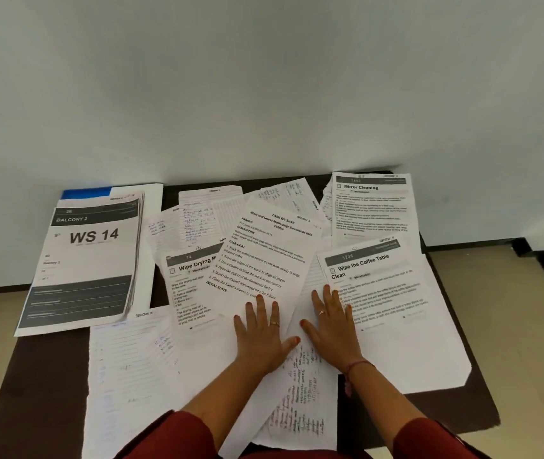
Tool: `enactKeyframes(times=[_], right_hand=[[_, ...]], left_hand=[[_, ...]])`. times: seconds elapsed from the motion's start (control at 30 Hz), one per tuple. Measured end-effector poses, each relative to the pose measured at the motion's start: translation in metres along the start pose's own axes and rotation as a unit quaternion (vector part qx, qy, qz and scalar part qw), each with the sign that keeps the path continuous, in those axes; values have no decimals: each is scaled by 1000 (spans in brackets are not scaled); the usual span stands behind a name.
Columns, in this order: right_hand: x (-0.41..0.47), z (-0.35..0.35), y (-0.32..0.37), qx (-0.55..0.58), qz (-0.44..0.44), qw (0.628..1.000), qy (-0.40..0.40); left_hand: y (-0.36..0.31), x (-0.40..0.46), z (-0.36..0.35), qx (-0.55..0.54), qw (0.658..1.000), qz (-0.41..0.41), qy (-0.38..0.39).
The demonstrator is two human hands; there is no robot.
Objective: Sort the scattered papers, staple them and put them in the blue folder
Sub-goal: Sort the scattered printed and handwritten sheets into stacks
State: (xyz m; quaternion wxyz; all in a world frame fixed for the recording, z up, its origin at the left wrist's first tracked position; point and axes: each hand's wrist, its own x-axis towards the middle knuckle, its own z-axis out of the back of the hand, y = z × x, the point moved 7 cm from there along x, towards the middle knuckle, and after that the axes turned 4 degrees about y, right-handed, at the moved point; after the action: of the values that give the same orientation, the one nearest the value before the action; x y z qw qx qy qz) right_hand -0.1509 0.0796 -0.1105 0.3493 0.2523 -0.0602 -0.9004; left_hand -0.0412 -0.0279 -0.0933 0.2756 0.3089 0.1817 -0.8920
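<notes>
We are resting the left hand (262, 332) flat on the task-instruction sheet (264, 256), fingers straight and slightly spread, pinching nothing. The right hand (332, 329) is lying just beside it, thumbs nearly meeting, palm down and fingers spread, pressing on the "Wipe the Coffee Table" sheet (389, 306).

We judge that we are working on the first step: gathering the scattered papers, with no sorted pile under the hands yet. Loose sheets are overlapping all around both hands: a handwritten page (297, 399) directly below the wrists, a lined sheet (128, 366) to the left, and the "Mirror Cleaning" sheet (371, 207) well beyond the right hand.

The blue folder (85, 192) is lying far beyond the left hand at the bench (49, 385) corner, mostly covered by the "WS 14" stack (88, 263). No stapler is showing.

The next move calls for sliding the sheets together and squaring the edges.
</notes>
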Motion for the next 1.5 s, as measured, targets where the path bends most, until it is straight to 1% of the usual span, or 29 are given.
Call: enactKeyframes(times=[0.3,0.57,0.67,0.7,0.73,0.8,0.87,0.93,1.0,1.07,1.1,1.17,1.23,1.3,1.33,1.4,1.5], right_hand=[[-1,-4,-5,75,30,996,-29],[-1,-4,-6,92,30,994,-43],[-2,-3,-4,97,31,994,-44],[-2,-3,-4,98,31,994,-46],[-2,-3,-4,97,31,994,-48],[-1,-3,-4,100,30,993,-50],[-2,-2,-3,104,30,993,-53],[-3,-2,-2,97,24,993,-59],[-5,1,3,83,27,992,-87],[-10,5,17,70,59,989,-113],[-11,6,27,65,82,989,-108],[-13,1,51,45,137,988,-63],[-16,-7,76,-1,189,982,-17],[-17,-22,89,-55,218,974,13],[-18,-28,90,-88,226,970,14],[-24,-40,86,-136,221,965,24],[-32,-46,70,-150,215,965,31]], left_hand=[[-45,-22,-26,7,1000,8,29],[-44,-22,-29,25,999,6,29],[-41,-21,-26,6,1000,-2,14],[-39,-21,-24,-12,1000,-3,-3],[-36,-21,-17,-43,998,-4,-41],[-22,-26,0,-111,986,14,-127],[3,-29,10,-177,970,59,-154],[35,-32,20,-259,940,121,-187],[70,-40,30,-326,898,187,-228],[103,-47,33,-366,864,243,-246],[119,-49,32,-387,848,264,-248],[143,-47,28,-432,821,288,-239],[155,-41,23,-455,816,286,-214],[157,-36,19,-453,824,280,-192],[158,-34,18,-447,828,282,-187],[160,-33,16,-442,829,289,-185],[161,-30,17,-448,827,285,-184]])
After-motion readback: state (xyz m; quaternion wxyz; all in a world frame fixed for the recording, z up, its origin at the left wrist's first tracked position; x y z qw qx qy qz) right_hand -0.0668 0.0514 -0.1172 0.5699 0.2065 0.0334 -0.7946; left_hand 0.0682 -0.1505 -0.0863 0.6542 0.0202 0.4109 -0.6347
